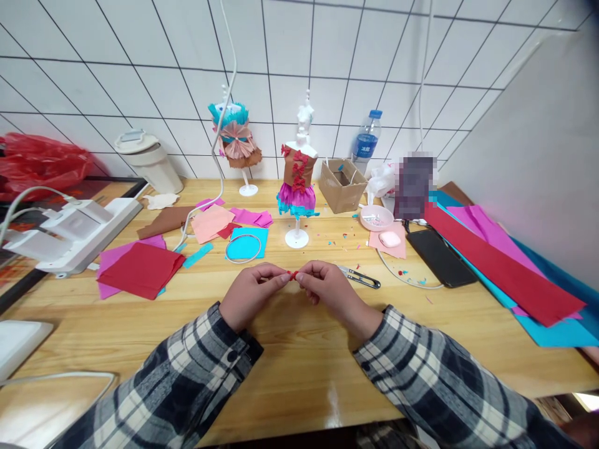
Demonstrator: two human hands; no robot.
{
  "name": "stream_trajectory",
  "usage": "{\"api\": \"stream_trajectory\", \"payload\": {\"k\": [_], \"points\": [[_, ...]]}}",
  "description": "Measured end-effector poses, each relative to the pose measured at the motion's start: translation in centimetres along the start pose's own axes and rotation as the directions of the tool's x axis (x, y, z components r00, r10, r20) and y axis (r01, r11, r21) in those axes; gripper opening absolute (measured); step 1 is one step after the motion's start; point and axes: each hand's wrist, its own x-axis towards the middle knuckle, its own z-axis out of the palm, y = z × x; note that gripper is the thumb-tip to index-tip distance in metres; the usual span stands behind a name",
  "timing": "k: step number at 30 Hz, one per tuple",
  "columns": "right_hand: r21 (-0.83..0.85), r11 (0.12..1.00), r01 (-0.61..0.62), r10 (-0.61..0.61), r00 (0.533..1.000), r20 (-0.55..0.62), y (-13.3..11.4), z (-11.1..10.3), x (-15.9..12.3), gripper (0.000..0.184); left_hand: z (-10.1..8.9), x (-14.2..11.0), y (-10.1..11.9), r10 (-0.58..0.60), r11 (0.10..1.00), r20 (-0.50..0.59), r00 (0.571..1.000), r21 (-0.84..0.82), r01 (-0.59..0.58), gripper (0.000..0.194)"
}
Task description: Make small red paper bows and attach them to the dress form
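Observation:
Between my fingertips, just above the table's middle, is a small red paper bow [292,275]. My left hand [255,291] pinches its left end, and my right hand [330,292] pinches the other; the fingers hide part of it. Behind them stands a small white dress form [297,181] in a brown bodice with red bows and a magenta skirt edged in blue. To the right of my right hand lie thread snips [362,277]. A thin ring [243,248] rests on a blue paper square [255,240] beyond my left hand.
Red paper sheets [143,269] lie at left, near a white power strip [93,237]. A second dressed form [236,140], a cardboard box [342,184] and a water bottle [366,142] stand at the back. Right are a pink bowl [376,217], a black phone [440,257] and long paper strips [505,262].

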Motion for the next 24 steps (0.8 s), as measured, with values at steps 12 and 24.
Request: {"api": "stream_trajectory", "payload": {"k": [12,24], "points": [[-0.714,0.495,0.495,-0.639,0.764,0.087,-0.8,-0.4,-1.4,0.012,0.1,-0.2,0.2,0.086,0.979,-0.063,0.994,0.19,-0.073,0.027],[-0.746,0.509,0.428,-0.579,0.812,0.071,-0.3,-0.2,-1.2,0.011,0.6,-0.5,0.5,0.258,0.919,-0.078,0.963,0.328,-0.22,0.018]]}}
